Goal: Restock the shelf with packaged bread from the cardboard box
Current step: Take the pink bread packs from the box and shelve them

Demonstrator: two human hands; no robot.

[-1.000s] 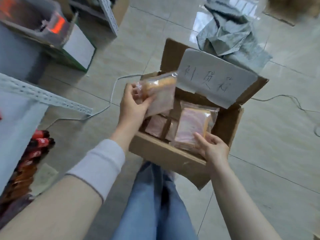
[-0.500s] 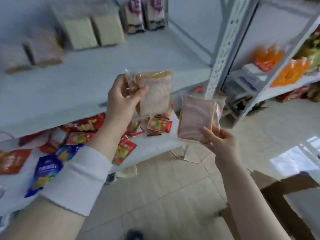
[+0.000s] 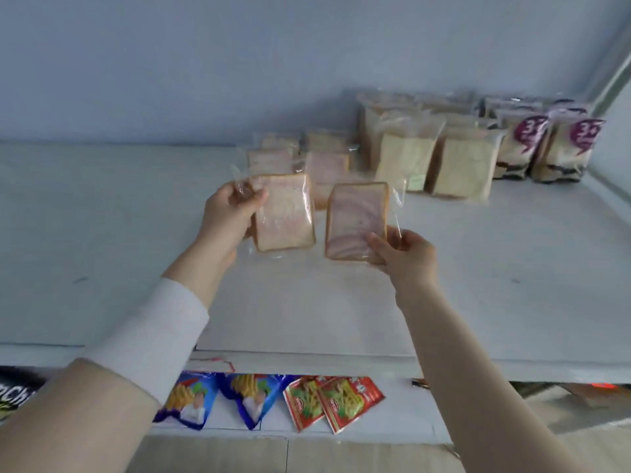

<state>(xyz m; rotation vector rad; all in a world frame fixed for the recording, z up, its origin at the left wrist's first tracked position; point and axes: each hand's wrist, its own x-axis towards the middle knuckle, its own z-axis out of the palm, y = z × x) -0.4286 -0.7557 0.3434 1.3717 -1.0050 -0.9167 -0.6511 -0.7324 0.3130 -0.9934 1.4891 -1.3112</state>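
Holding 2 packets over the white shelf (image 3: 102, 233), I see my left hand (image 3: 228, 213) pinching the clear wrapper at the upper left corner of a pinkish sliced-bread packet with a brown crust (image 3: 285, 213). The thumb lies across the front and the fingers curl behind, so the slice hangs to the right of that hand. My right hand (image 3: 406, 254) grips the lower right corner of a second clear-wrapped pinkish bread packet (image 3: 356, 221), thumb on its front face, so this one rises up and to the left of the hand. Both packets stand roughly upright, side by side with a narrow gap between them. I cannot tell whether either lower edge touches the shelf board.

Just behind them, 4 similar pinkish bread packets (image 3: 327, 165) sit on the shelf in 2 short rows. To their right stand pale sliced loaves in clear bags (image 3: 406, 162), then beige bags with round purple labels (image 3: 553, 148) at the far right. A white sleeve (image 3: 150, 336) covers my left forearm. On the lower shelf (image 3: 403, 418), blue snack packets (image 3: 191, 401) lie beside red snack packets (image 3: 334, 402).
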